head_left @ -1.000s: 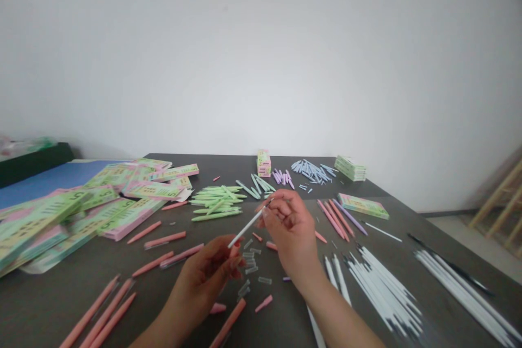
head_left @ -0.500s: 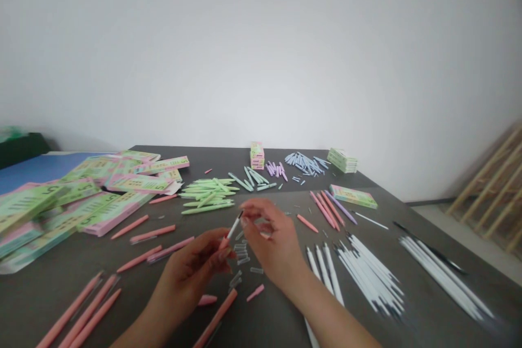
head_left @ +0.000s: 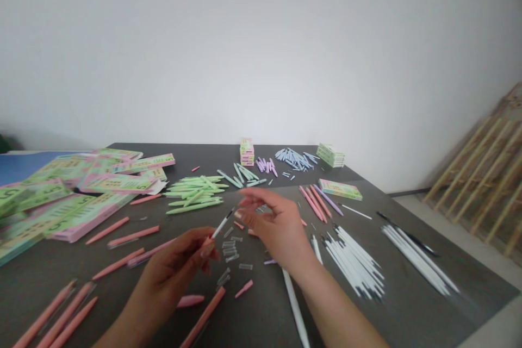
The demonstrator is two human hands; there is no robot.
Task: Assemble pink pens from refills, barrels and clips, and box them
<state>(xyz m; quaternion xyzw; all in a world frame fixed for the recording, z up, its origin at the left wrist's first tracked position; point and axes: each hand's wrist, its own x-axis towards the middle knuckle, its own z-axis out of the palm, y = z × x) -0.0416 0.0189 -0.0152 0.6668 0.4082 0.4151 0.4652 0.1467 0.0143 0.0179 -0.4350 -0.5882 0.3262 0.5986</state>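
My left hand [head_left: 169, 266] pinches a short pink pen part, and a white refill [head_left: 222, 224] with a dark tip points up and to the right out of it. Close to that tip hovers my right hand [head_left: 279, 231], its thumb and index finger apart with nothing visible between them. Below the hands lie several clear plastic pieces [head_left: 230, 248], a small pink piece [head_left: 243, 289] and a pink pen barrel [head_left: 206, 312]. Under my right forearm, a white pen-like stick [head_left: 294, 304] is partly hidden.
Pink pens [head_left: 67, 315] and a heap of flat pen boxes [head_left: 81, 217] lie left. Green pens [head_left: 196, 193], blue parts [head_left: 296, 159] and stacked boxes [head_left: 247, 152] are further back. White refills [head_left: 354, 263] and long white sticks [head_left: 416, 261] lie right.
My right hand has drawn off the refill's tip, and its thumb and index finger have parted. The left hand keeps its hold. The whole view has turned a little to the right.
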